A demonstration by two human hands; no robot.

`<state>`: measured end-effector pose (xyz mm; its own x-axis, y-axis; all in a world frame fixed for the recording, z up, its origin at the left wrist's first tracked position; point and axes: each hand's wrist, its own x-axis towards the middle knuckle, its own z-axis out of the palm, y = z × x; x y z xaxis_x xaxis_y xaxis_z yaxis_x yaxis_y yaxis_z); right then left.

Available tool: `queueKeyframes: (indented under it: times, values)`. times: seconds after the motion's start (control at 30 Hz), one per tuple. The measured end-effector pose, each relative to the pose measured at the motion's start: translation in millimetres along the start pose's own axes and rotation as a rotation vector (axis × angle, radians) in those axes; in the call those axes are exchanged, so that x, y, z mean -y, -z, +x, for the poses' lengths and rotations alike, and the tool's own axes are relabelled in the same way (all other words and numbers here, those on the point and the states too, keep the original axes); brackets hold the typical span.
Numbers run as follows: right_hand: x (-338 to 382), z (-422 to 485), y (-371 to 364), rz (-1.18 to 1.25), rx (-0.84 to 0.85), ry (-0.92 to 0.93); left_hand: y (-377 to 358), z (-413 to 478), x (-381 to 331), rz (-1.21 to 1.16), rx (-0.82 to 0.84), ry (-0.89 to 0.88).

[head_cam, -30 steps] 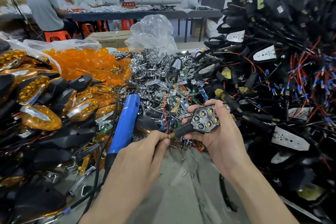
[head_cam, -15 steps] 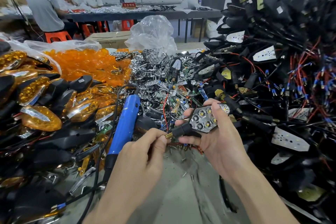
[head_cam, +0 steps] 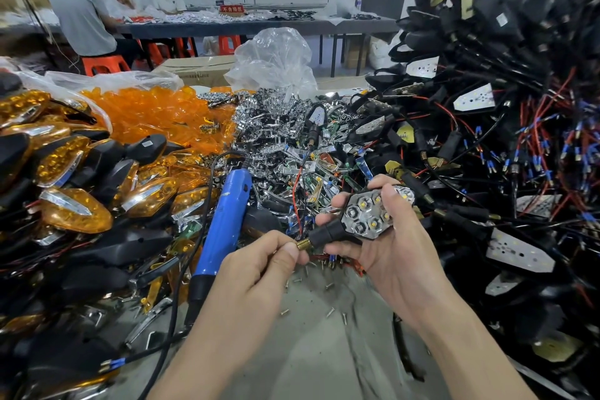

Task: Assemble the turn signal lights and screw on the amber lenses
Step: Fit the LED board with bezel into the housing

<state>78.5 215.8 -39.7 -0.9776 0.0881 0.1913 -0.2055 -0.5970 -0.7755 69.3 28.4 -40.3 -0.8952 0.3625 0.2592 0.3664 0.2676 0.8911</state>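
Looking down from the head cam, both hands are busy over the grey table (head_cam: 318, 351). The right hand (head_cam: 393, 247) has its fingers curled round a turn signal light (head_cam: 367, 216), cradling it in the palm with the chrome LED face pointing up toward the camera. The light's black stem sticks out to the left and ends in a brass threaded tip (head_cam: 302, 243). The left hand (head_cam: 256, 266) is pinching that tip between thumb and forefinger, with the other fingers tucked in. So the part sits between the two hands, held up off the table, roughly mid-frame.

Just left of the hands, a blue electric screwdriver (head_cam: 224, 221) leans on the clutter, nose down, its black cable looping off the top. Loose screws (head_cam: 329, 312) are scattered on the table below the hands.

Piles everywhere else: finished lights (head_cam: 74, 204) with amber fronts stacked on the left, a heap of loose amber lenses (head_cam: 152, 110) behind them, chrome reflectors (head_cam: 269, 127) in the middle, and a huge tangle of black housings (head_cam: 487, 107) with red and blue wires on the right. A crumpled clear plastic bag (head_cam: 272, 58) sits behind the reflectors next to a cardboard box (head_cam: 198, 70). Further back, people (head_cam: 81, 19) sit at a long table on orange stools.
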Motion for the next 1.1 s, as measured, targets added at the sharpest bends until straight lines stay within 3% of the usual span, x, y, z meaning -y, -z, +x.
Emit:
queueKeyframes:
  times: [0.47,0.63,0.9,1.1]
  values:
    - [4,-3,-2,-0.063,-0.042,0.051,-2,5,5,-0.172,-0.016,0.067]
    - [-6,-3,-4,-0.086,-0.013,-0.016,-4,5,-2,-0.186,-0.071,0.018]
    - [-21,-5,-10,-0.154,0.075,-0.083,-17,6,2,-0.254,-0.061,0.092]
    - [-22,-6,-11,-0.189,0.096,-0.109,-21,7,-1,-0.26,0.023,0.052]
